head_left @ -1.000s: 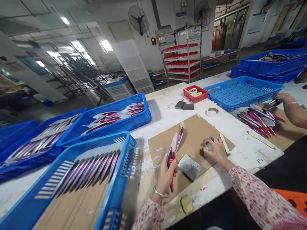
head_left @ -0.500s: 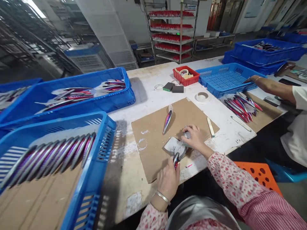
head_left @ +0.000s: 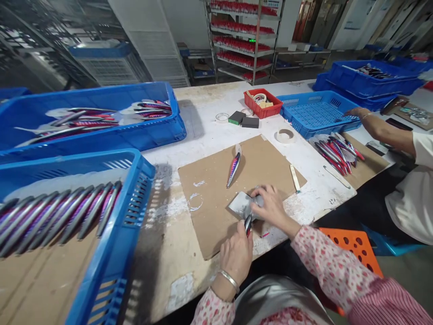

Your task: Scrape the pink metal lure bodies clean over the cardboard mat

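My left hand [head_left: 236, 253] is closed round a fishing lure [head_left: 248, 223], dark-backed with a little red, its clear lip pointing away from me. My right hand [head_left: 270, 205] is curled over that lip, fingers bent round something greyish that I cannot make out; the hand covers most of it. Under the lip lies a pale grey square pad [head_left: 239, 204], partly hidden. Farther off on the brown cardboard sheet [head_left: 203, 225] rests another lure [head_left: 233, 169], purple, pink and silver, apart from both hands.
Left stand a blue crate [head_left: 142, 180] with lures in a row and a blue bin [head_left: 179, 131] of lures. A knife [head_left: 294, 178], tape roll [head_left: 284, 136], dark blocks [head_left: 250, 122] and red tray [head_left: 262, 113] lie beyond. At right, a co-worker's hand [head_left: 358, 112] touches a blue basket [head_left: 314, 128].
My right hand has moved slightly nearer, over the lure's lip, which showed more plainly before. My left hand keeps its hold on the lure. The view has shifted a little.
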Available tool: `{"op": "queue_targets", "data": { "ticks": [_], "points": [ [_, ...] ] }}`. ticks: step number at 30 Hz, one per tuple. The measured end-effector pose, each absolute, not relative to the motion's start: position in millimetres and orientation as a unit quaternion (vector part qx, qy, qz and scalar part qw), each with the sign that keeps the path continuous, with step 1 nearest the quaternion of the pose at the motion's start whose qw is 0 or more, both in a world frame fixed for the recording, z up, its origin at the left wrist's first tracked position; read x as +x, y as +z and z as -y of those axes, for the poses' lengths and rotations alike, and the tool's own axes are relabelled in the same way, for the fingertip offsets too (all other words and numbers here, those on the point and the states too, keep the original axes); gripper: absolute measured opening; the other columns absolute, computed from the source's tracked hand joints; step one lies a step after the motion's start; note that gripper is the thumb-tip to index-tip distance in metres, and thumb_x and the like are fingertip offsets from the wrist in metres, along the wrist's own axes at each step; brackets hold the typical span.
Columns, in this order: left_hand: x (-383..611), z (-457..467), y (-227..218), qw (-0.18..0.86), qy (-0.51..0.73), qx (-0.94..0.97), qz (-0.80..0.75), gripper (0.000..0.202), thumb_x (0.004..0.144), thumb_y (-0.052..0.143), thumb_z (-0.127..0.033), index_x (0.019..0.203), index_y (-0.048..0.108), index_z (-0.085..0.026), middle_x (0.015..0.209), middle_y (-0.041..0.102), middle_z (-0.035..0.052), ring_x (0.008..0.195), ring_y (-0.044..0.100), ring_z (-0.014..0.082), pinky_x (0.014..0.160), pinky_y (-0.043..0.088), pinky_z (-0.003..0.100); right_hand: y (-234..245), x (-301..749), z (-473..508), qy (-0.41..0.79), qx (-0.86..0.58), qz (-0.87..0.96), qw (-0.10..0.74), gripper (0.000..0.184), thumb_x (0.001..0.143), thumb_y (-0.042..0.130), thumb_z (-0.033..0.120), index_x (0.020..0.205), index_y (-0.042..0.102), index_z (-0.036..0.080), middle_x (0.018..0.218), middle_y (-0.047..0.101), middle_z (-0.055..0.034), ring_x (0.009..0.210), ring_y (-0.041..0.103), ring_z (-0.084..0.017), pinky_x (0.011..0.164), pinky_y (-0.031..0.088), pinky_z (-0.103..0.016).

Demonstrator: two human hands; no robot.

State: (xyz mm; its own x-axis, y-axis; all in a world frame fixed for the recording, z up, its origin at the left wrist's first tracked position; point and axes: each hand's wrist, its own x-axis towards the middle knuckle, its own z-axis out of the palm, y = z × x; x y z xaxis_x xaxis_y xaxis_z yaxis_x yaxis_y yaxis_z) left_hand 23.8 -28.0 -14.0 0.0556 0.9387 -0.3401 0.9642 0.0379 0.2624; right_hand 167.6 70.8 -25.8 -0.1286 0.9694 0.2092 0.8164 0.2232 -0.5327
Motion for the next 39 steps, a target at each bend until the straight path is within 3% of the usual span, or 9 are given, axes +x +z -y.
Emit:
{"op": "queue_targets", "data": {
  "ticks": [3, 7, 12, 17, 22, 29, 33, 39],
  "points": [
    [23.7, 27.6, -14.7, 0.217, -0.032, 0.695, -0.684, 0.033, 0.100, 0.032, -0.030, 0.125, 0.048, -0.017, 0.090, 0.073, 0.0086, 0.084, 0.071, 0.0244, 0.067, 0.046, 0.031, -26.3, 166.4, -67.2, 0.174, -0.583, 0.750, 0.260, 0.021, 0.074, 0.067, 0.024, 0.095, 0.067, 0.025, 0.109, 0.058, -0.0059, 0.107, 0.048, -0.025, 0.094, 0.040, -0.038],
    [24.4, 27.5, -15.0, 0.203, -0.029, 0.688, -0.696, 0.033, 0.101, 0.032, -0.032, 0.124, 0.049, -0.017, 0.090, 0.073, 0.0087, 0.082, 0.071, 0.0235, 0.066, 0.046, 0.030, -23.3, 166.3, -68.8, 0.128, -0.638, 0.719, 0.243, 0.020, 0.077, 0.063, 0.025, 0.097, 0.067, 0.024, 0.114, 0.057, -0.0083, 0.109, 0.047, -0.028, 0.094, 0.039, -0.041],
    [23.1, 27.8, -13.9, 0.230, -0.011, 0.696, -0.680, 0.033, 0.100, 0.031, -0.031, 0.125, 0.048, -0.016, 0.091, 0.073, 0.0089, 0.083, 0.071, 0.0224, 0.067, 0.045, 0.029, -25.1, 166.4, -63.7, 0.173, -0.579, 0.755, 0.256, 0.022, 0.074, 0.066, 0.025, 0.096, 0.067, 0.024, 0.107, 0.058, -0.0065, 0.105, 0.049, -0.026, 0.093, 0.039, -0.038],
    [23.4, 27.3, -13.7, 0.232, -0.012, 0.684, -0.692, 0.034, 0.100, 0.031, -0.030, 0.128, 0.045, -0.016, 0.093, 0.073, 0.0105, 0.084, 0.071, 0.0227, 0.067, 0.046, 0.030, -23.2, 166.4, -67.6, 0.119, -0.629, 0.727, 0.248, 0.021, 0.076, 0.064, 0.025, 0.096, 0.067, 0.023, 0.113, 0.057, -0.0087, 0.108, 0.047, -0.028, 0.094, 0.038, -0.041],
    [24.0, 27.0, -14.9, 0.231, -0.013, 0.694, -0.682, 0.033, 0.100, 0.030, -0.030, 0.125, 0.046, -0.017, 0.093, 0.073, 0.0096, 0.084, 0.071, 0.0238, 0.067, 0.046, 0.031, -28.9, 166.7, -62.3, 0.158, -0.575, 0.759, 0.261, 0.021, 0.074, 0.066, 0.025, 0.095, 0.067, 0.026, 0.108, 0.058, -0.0064, 0.105, 0.049, -0.026, 0.093, 0.040, -0.039],
    [21.1, 27.0, -9.4, 0.236, -0.015, 0.686, -0.688, 0.032, 0.100, 0.029, -0.032, 0.122, 0.048, -0.016, 0.093, 0.073, 0.0090, 0.086, 0.071, 0.0237, 0.067, 0.045, 0.030, -40.7, 201.2, -108.5, 0.093, -0.645, 0.713, 0.259, 0.022, 0.079, 0.064, 0.033, 0.098, 0.068, 0.024, 0.117, 0.056, -0.0073, 0.113, 0.046, -0.027, 0.098, 0.038, -0.044],
    [18.2, 26.3, -11.0, 0.239, 0.013, 0.685, -0.688, 0.031, 0.100, 0.031, -0.032, 0.121, 0.048, -0.017, 0.092, 0.073, 0.0087, 0.085, 0.071, 0.0232, 0.066, 0.045, 0.029, -34.4, 211.9, -98.7, 0.069, -0.615, 0.738, 0.270, 0.020, 0.086, 0.063, 0.040, 0.099, 0.069, 0.027, 0.129, 0.054, -0.0078, 0.125, 0.038, -0.031, 0.101, 0.033, -0.052],
    [17.7, 25.3, -15.7, 0.230, 0.014, 0.688, -0.688, 0.031, 0.101, 0.032, -0.034, 0.125, 0.046, -0.019, 0.092, 0.073, 0.0068, 0.083, 0.071, 0.0211, 0.065, 0.044, 0.027, -21.8, 193.9, -52.7, 0.214, -0.417, 0.805, 0.364, 0.010, 0.085, 0.062, 0.029, 0.091, 0.066, 0.022, 0.108, 0.061, -0.0074, 0.107, 0.054, -0.023, 0.096, 0.044, -0.042]
  ]
}}
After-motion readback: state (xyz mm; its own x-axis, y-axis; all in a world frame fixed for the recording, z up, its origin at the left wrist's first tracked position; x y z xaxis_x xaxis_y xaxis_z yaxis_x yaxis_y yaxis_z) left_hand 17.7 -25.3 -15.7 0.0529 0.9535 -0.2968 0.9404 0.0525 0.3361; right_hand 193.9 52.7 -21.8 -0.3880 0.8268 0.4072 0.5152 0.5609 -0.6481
